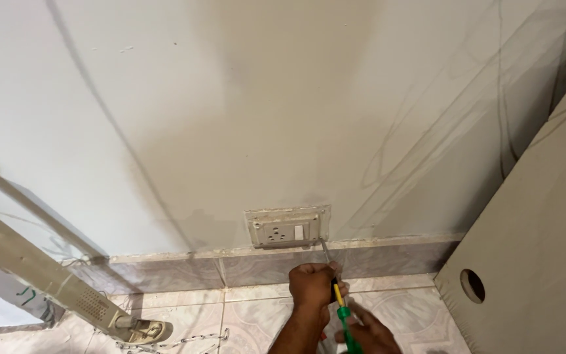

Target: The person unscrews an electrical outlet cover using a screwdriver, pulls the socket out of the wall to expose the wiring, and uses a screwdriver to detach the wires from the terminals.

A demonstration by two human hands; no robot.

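Observation:
A grey-white socket plate (287, 227) with one socket and a switch sits low on the pale wall, just above the tiled skirting. A screwdriver (343, 313) with a yellow and green handle points up at the plate, its metal tip touching the plate's lower right corner. My left hand (312, 286) is closed around the upper part of the screwdriver, close below the plate. My right hand (365, 335) holds the green end of the handle at the bottom edge of the view.
A pale slanted pole (47, 275) with a rubber foot rests on the patterned floor tiles at the left, with a thin chain (178, 341) beside it. A grey board (538, 249) with a round hole (472, 286) stands at the right.

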